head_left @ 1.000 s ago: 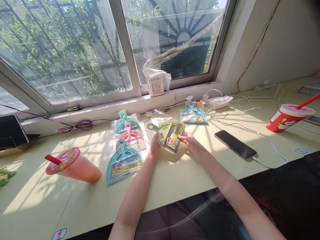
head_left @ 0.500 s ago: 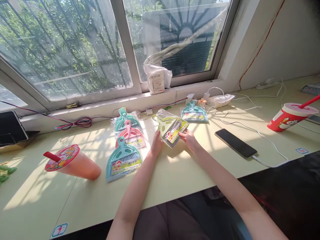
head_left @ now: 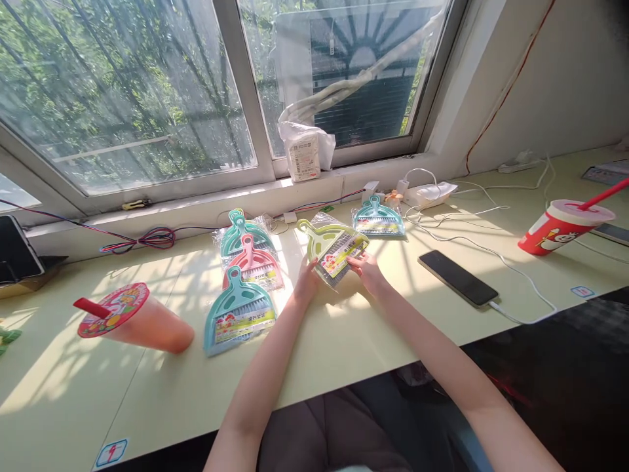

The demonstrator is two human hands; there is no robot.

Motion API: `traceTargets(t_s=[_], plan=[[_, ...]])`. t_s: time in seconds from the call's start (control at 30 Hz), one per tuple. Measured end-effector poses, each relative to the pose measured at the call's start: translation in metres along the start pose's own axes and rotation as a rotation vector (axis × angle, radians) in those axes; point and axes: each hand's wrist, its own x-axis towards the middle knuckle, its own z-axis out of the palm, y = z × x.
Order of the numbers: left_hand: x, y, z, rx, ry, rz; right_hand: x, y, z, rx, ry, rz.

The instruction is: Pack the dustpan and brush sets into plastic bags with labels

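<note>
Between my hands, tilted above the table, is a yellow-green dustpan and brush set (head_left: 335, 250) in clear plastic wrap with a printed label. My left hand (head_left: 306, 280) grips its lower left edge. On the opposite edge my right hand (head_left: 366, 270) pinches the label side, thumb on top. To the left lie more wrapped sets in an overlapping row: a light blue one (head_left: 240, 314) in front, a pink one (head_left: 253, 265) in the middle and green ones (head_left: 240, 235) behind. Another teal set (head_left: 378, 217) lies beyond my right hand.
A pink drink cup (head_left: 142, 321) stands at left, a red cup (head_left: 563, 229) at far right. A phone (head_left: 458, 278) with a white charging cable (head_left: 533, 321) lies right of my arm. Bundled wires (head_left: 147, 239) run along the windowsill, where a white packet (head_left: 305, 156) stands.
The view has shifted slightly, so everything sits a little further left. Both hands keep hold of the yellow-green set, whose tilt looks slightly different.
</note>
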Motion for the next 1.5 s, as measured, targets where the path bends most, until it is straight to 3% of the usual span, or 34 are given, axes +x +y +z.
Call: traceTargets(t_s=[0.33, 0.53, 0.9, 1.17, 1.37, 1.5], plan=[[0.001, -0.010, -0.001, 0.117, 0.068, 0.024, 0.010, 0.005, -0.005, -0.031, -0.006, 0.113], [0.002, -0.010, -0.003, 0.128, 0.027, -0.011, 0.023, 0.009, -0.018, -0.031, 0.160, 0.114], [0.000, -0.010, -0.005, 0.170, -0.067, -0.056, 0.017, 0.011, -0.019, -0.001, 0.264, 0.082], [0.001, -0.011, -0.006, 0.144, -0.014, -0.051, 0.018, 0.007, -0.016, -0.018, 0.187, 0.069], [0.000, -0.004, -0.008, 0.107, 0.055, -0.011, 0.016, 0.006, -0.014, 0.024, -0.073, 0.049], [-0.003, -0.002, -0.001, 0.111, -0.039, -0.047, 0.014, 0.009, -0.014, 0.001, -0.007, -0.011]])
